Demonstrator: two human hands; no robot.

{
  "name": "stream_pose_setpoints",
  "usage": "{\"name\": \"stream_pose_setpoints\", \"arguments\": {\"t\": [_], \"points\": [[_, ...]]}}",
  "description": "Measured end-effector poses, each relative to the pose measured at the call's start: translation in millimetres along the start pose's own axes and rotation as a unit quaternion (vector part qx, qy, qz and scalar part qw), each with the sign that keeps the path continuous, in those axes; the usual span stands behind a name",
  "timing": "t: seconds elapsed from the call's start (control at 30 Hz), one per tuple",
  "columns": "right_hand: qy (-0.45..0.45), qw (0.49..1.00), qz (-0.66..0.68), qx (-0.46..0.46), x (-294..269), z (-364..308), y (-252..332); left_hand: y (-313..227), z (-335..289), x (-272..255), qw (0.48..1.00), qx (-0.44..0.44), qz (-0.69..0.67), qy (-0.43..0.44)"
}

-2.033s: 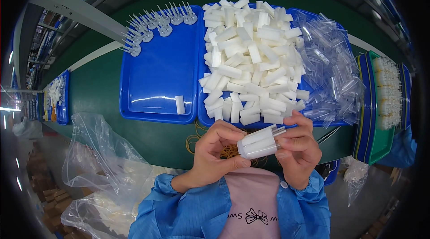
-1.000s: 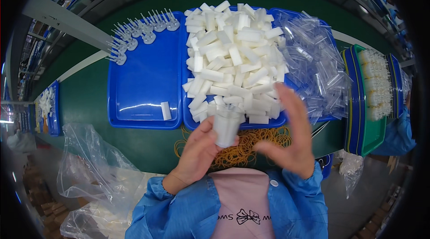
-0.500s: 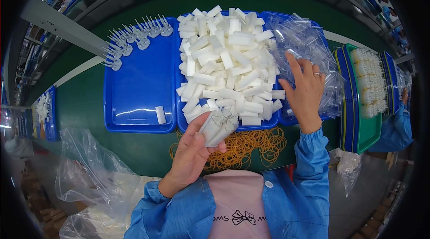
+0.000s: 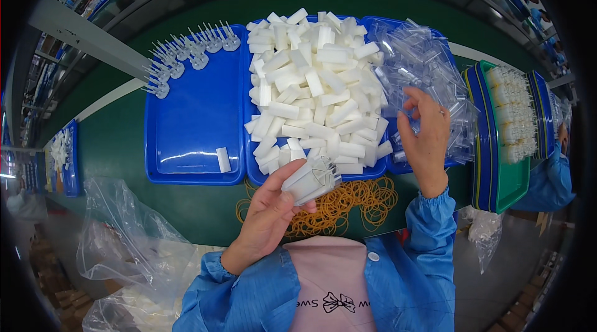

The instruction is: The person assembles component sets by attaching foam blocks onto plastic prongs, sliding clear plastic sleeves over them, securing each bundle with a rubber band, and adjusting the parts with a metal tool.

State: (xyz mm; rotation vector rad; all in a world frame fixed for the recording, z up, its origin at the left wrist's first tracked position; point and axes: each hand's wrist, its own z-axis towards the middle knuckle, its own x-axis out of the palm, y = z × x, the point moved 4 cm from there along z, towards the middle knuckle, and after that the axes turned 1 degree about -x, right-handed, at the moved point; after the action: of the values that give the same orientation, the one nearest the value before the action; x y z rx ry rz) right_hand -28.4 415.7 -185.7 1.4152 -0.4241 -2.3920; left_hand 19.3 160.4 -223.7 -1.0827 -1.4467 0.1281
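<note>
Cluster of white blocks and clear plastic [image 4: 305,184] sits snug in the left hand [image 4: 264,217], and that's the head view's main event! The left thumb lies along the near side, fingers wrapped behind and underneath, grip closed firmly round the body; the end facing away from the palm leans up and to the right, its clear tips free of the hold. Light, by the look of it; the white blocks seem foamy and apt to give under a hard squeeze, while the clear parts look stiff, smooth and likely slippery. The belly, where this hand has it, looks the sound place to hold; pinching a tip could tug a piece out of line. Over to the right of that grip, the right hand [image 4: 426,136] hangs at the near side of the loose clear plastic pieces [image 4: 457,80], fingers curled, thumb set a little apart, and whether a see-through piece is caught there, I cannot tell. Straight beyond the left grip rises the heap of white blocks [image 4: 323,77]; below and right of the cluster, orange rubber bands [image 4: 351,204]; off to its left, a lone white block [image 4: 223,160].
</note>
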Motion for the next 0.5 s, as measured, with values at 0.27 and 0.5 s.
{"name": "stream_pose_setpoints", "arguments": {"t": [0.27,0.5], "points": [[0.038,0.995,-0.027,-0.091,-1.6,5.7,12.9,-0.4,-1.0,0.8,1.000,-0.001,0.005,0.001],[0.100,0.987,-0.118,-0.048,2.8,-2.5,4.5,0.8,-1.6,1.7,1.000,-0.007,-0.002,0.000]]}}
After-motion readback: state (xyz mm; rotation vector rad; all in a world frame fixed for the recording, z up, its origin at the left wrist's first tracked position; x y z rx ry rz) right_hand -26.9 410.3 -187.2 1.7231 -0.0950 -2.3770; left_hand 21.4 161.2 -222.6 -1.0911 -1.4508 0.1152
